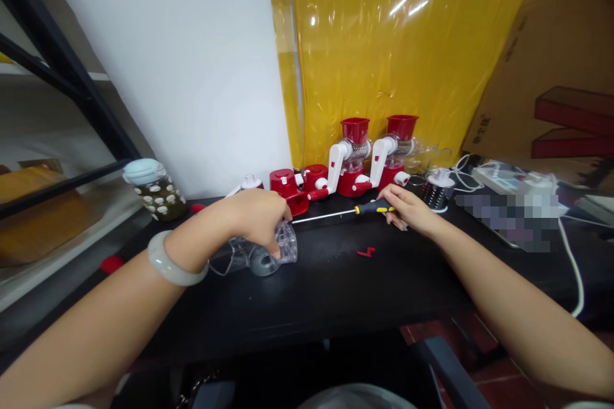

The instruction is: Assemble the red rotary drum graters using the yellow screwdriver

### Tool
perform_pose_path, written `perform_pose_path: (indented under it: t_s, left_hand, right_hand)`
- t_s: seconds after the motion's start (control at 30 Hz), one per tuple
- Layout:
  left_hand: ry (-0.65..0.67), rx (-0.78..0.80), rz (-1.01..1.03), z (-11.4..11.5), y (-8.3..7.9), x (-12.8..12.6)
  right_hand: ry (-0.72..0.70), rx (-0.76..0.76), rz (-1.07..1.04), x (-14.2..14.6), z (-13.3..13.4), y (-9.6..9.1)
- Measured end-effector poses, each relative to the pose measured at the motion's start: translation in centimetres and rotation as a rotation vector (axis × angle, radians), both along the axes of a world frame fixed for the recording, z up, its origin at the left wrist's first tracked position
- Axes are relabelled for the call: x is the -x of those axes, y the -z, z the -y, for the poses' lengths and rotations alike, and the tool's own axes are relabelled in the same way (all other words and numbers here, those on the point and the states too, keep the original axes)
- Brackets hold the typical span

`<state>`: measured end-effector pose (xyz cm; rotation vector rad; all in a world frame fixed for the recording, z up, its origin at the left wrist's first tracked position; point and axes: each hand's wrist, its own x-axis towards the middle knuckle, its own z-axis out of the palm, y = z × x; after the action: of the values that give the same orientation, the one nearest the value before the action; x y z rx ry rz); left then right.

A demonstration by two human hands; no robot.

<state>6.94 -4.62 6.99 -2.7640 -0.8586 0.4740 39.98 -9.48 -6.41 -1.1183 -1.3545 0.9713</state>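
My left hand (256, 214) is curled over a clear plastic housing (261, 255) that lies on its side on the black table (336, 287), fingers wrapped on its top. A pale bangle sits on that wrist. My right hand (407, 209) grips the black and yellow handle of a long screwdriver (345, 212), whose steel shaft points left toward the clear housing. A small red piece (366, 252) lies on the table between my hands.
Two assembled red and white hand-crank grinders (352, 160) stand at the back by a yellow plastic sheet, with loose red parts (288, 185) beside them. A metal drum (436, 192), power strip (508, 182), white cable and a lidded jar (156, 190) are nearby.
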Motion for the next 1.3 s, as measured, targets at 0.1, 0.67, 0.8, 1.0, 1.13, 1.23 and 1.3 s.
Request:
perform_pose_path:
  t_s: [0.1,0.67,0.8,1.0,1.13,1.23,1.3]
  left_hand:
    - [-0.002,0.007,-0.004,0.0,0.0,0.0]
    - [-0.026,0.007,0.002,0.3,-0.2,-0.2]
    - [-0.039,0.026,-0.002,0.2,-0.3,-0.2]
    - [-0.012,0.012,-0.007,0.4,-0.3,-0.4]
    - [-0.006,0.019,-0.007,0.2,-0.2,-0.4]
    - [0.000,0.017,0.005,0.2,-0.2,-0.3]
    - [-0.008,0.022,0.006,0.2,-0.3,-0.3]
  right_hand:
    - [0.026,-0.004,-0.020,0.2,-0.3,0.4]
    - [-0.039,0.006,0.042,0.1,0.0,-0.3]
    - [-0.050,-0.016,-0.035,0.1,0.6,-0.7]
    - [-0.078,-0.022,-0.020,-0.3,1.0,-1.1]
    - [-0.043,0.007,0.036,0.0,0.2,-0.4]
    - [-0.037,-0.001,0.004,0.2,0.3,-0.4]
    - [-0.052,-0.017,-0.038,0.2,0.7,-0.7]
